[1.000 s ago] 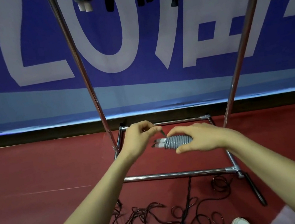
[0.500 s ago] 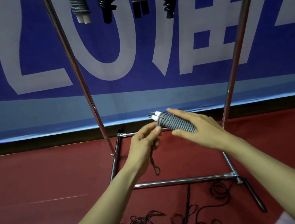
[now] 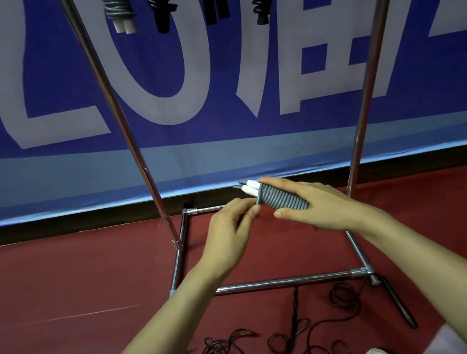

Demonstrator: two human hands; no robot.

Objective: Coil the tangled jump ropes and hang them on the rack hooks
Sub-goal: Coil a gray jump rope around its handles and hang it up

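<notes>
Both hands meet at one coiled grey rope [image 3: 284, 199]: it lies under the right hand [image 3: 324, 208], whose fingers curl around it, while the left hand [image 3: 231, 229] pinches its near edge.

Between the posts of the rack [image 3: 126, 133], my right hand [image 3: 324, 208] holds the wound rope [image 3: 284, 199], with my left hand [image 3: 229, 233] at its left end. Coiled ropes [image 3: 117, 7] hang above. The tangled rope [image 3: 240, 352] lies on the floor [image 3: 61, 298] before the rack, and the banner [image 3: 25, 88] is behind.

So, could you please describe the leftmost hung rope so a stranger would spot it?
Find the steel rack before the blue banner. Four coiled ropes hang near its top; take the leftmost coil. Of those, only it has white handle ends; the rest end in black.
</notes>
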